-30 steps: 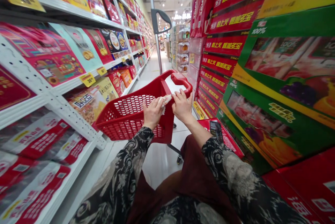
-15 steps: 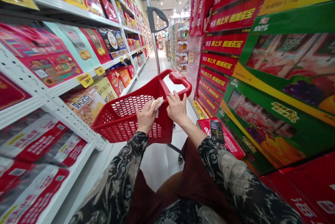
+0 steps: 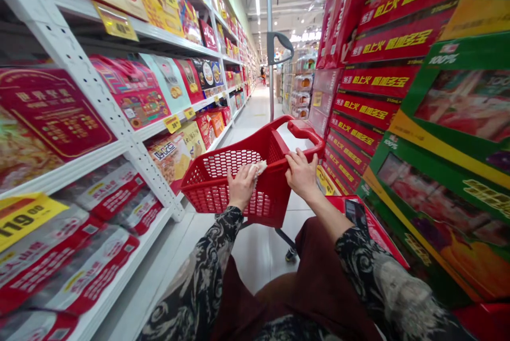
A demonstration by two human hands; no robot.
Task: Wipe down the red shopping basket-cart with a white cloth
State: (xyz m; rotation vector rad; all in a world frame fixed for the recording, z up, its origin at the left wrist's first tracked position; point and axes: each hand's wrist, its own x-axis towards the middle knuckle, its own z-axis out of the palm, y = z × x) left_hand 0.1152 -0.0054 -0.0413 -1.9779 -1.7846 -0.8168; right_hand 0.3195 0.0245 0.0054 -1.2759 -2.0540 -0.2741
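Note:
A red plastic shopping cart (image 3: 207, 184) with honeycomb holes stands in front of me, turned so its long side faces me. My left hand (image 3: 241, 186) is closed on a crumpled white cloth (image 3: 260, 168), pressed at the near side of the basket just below the rim. Whether the cloth is fabric or tissue I cannot tell. My right hand (image 3: 302, 173) grips the cart's rim close to the handle (image 3: 306, 131), fingers over the top edge and thumb raised. The cart's basket shows no goods in the visible part.
White shelves (image 3: 137, 150) of packaged snacks run along the left. Stacked red drink cartons (image 3: 372, 81) and green juice boxes (image 3: 434, 171) wall the right. A phone (image 3: 356, 214) lies on a red box (image 3: 382, 229) by my right forearm. A grey pole (image 3: 269, 11) rises behind the cart.
My view has swung left, so the cart and both hands appear farther right. The left hand with the cloth has shifted slightly along the basket side; the right hand keeps its hold on the rim.

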